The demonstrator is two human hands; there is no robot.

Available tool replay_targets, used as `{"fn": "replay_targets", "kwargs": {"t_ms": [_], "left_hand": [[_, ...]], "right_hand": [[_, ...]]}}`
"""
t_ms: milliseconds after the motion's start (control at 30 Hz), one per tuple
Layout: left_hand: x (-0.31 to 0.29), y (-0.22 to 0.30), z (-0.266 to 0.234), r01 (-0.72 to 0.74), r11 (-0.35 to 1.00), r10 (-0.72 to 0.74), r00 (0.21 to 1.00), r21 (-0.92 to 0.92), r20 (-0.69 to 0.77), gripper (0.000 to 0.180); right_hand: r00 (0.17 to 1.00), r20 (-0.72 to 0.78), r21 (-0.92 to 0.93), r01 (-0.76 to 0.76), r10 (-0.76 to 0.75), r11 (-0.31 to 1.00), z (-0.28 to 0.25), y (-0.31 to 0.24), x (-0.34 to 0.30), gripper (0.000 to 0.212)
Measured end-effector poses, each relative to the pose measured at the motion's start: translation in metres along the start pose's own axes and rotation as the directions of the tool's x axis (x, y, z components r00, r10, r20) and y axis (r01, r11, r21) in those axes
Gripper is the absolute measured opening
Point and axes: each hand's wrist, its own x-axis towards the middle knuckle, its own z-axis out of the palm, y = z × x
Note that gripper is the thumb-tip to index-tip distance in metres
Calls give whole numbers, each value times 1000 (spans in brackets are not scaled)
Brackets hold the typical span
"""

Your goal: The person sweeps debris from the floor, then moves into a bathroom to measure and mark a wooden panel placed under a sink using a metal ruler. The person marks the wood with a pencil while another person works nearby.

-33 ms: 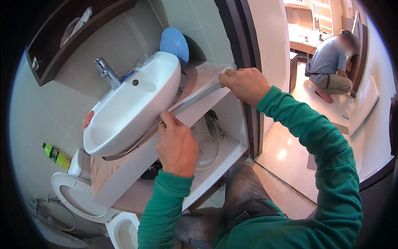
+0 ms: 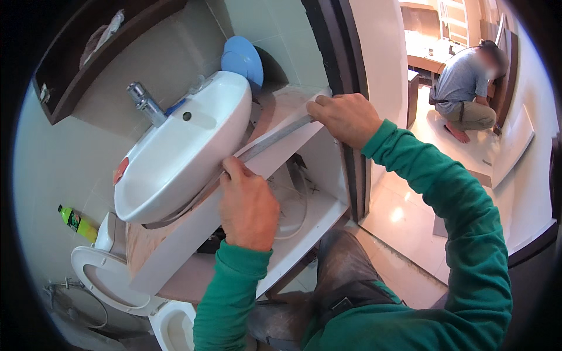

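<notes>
A thin grey strip (image 2: 275, 139) runs slantwise along the top front edge of a white vanity cabinet (image 2: 184, 254). At its near end my left hand (image 2: 249, 205) pinches it between thumb and fingers, close beside the white washbasin (image 2: 181, 146). The far end is gripped by my right hand (image 2: 348, 119), near the cabinet's right corner by the dark door frame. Both hands are closed, and the strip is stretched nearly straight between them. Part of the strip past my left fingers is hard to make out against the basin's base.
A chrome faucet (image 2: 146, 104) and blue hard hat (image 2: 242, 63) are by the basin. Below left are a toilet (image 2: 111, 281) and green bottle (image 2: 78, 223). Inside the open cabinet lies a pale hose (image 2: 305, 213). Beyond the doorway a person (image 2: 465, 88) crouches.
The basin and cabinet appear slightly further left as the view shifts a little. Both hands keep their grip on the strip in nearly the same place.
</notes>
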Motion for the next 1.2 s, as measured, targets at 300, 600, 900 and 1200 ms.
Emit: {"fn": "replay_targets", "kwargs": {"t_ms": [300, 600, 900, 1200], "left_hand": [[18, 6, -6, -2, 998, 1, 1000, 69, 21, 35], [22, 7, -4, -45, 999, 45, 999, 12, 0, 42], [24, 8, -3, -63, 997, 63, 998, 53, -15, 39], [36, 19, -4, -83, 996, 83, 997, -40, 1, 35]], "right_hand": [[1000, 0, -32, -6, 6, 999, -2, 9, 7, 17], [997, 63, -58, -46, 50, 997, -3, 14, 3, 21], [997, 60, -38, -42, 45, 998, 3, 22, 6, 18], [993, 62, -66, -95, 99, 993, -3, 27, 0, 19]]}}
